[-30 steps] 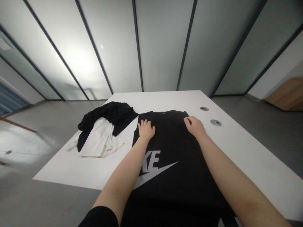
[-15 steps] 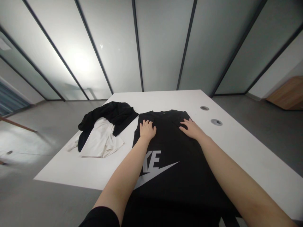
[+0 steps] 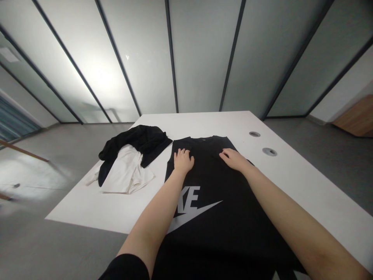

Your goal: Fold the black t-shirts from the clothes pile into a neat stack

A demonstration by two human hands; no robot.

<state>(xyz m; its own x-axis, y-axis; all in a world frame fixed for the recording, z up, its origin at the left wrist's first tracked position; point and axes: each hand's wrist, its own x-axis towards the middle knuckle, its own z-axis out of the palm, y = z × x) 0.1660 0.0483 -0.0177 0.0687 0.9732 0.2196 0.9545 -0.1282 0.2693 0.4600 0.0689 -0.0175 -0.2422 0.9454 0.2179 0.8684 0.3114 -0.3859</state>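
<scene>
Matt cloth on a smooth white tabletop (image 3: 294, 179)
The black T-shirt (image 3: 233, 233) is soft matt cloth with a flat grey print; frosted glass panels (image 3: 201, 58) span the upper frame, with grained wood (image 3: 354, 122) at upper right.

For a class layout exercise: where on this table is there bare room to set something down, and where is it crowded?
Bare white table lies in front of the black garment and white garment, and right of the black Nike T-shirt. Crowded where they nearly meet.
</scene>
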